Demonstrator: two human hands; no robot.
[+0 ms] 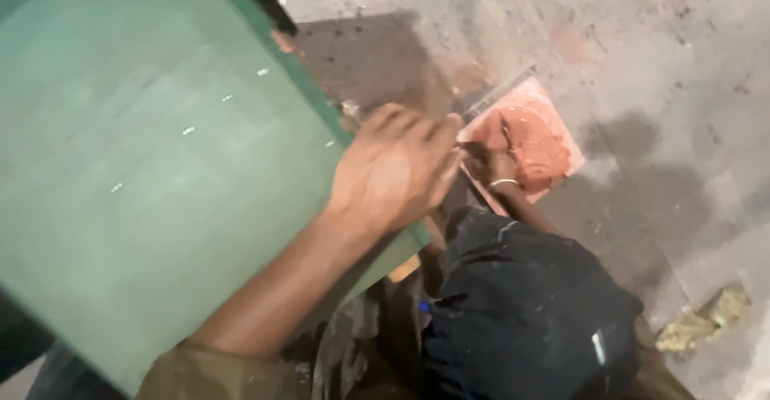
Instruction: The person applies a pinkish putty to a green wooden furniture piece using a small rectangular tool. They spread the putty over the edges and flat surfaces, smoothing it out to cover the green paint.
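Observation:
My left hand [397,171] reaches in from the lower left and rests on the right edge of a big green board [152,167]. Its fingers are curled shut around a thin tool whose tip pokes out toward the right. Just past it, my right hand [489,163], with a pale band at the wrist, is mostly hidden behind the left hand. It sits at the near edge of a pink square tile [561,139] that carries a heap of reddish paste [533,147]. I cannot make out the right hand's grip.
My knee in dark, paint-flecked trousers [529,312] fills the lower middle. The floor [666,63] is stained grey concrete. A yellowish crumbly lump [706,320] lies at the lower right. A thin metal strip [501,91] runs along the tile's far edge.

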